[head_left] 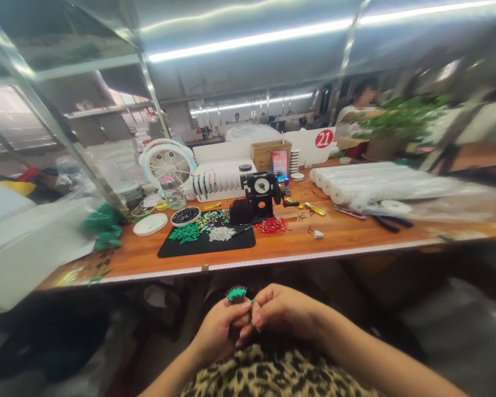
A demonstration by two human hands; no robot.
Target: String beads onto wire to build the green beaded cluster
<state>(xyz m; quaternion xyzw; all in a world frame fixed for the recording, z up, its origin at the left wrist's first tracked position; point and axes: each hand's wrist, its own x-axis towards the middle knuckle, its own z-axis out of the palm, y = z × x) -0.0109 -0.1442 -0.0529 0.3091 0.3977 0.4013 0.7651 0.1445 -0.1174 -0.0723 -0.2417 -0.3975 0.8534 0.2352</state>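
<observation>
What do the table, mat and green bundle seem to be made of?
Table: likely wood or laminate; orange-brown, smooth, faintly streaked. Mat: perhaps rubber or cloth; thin, flat, matte black. Green bundle: possibly plastic or coated wire; green with fine dark ends, too small to be sure.

Bundle of slender green pieces point(237, 295), gathered tightly in the left hand point(225, 325) just beyond the near edge of the table. The packed green mass projects above the thumb, roughly upright, its upper rim fringed with fine dark tips — bristle-like in outline. The lower portion is enclosed by the fingers and largely hidden. A small green piece point(252, 301) shows beside the bundle, at the pinched fingertips of the right hand point(285, 309) — its full length cannot be made out.
</observation>
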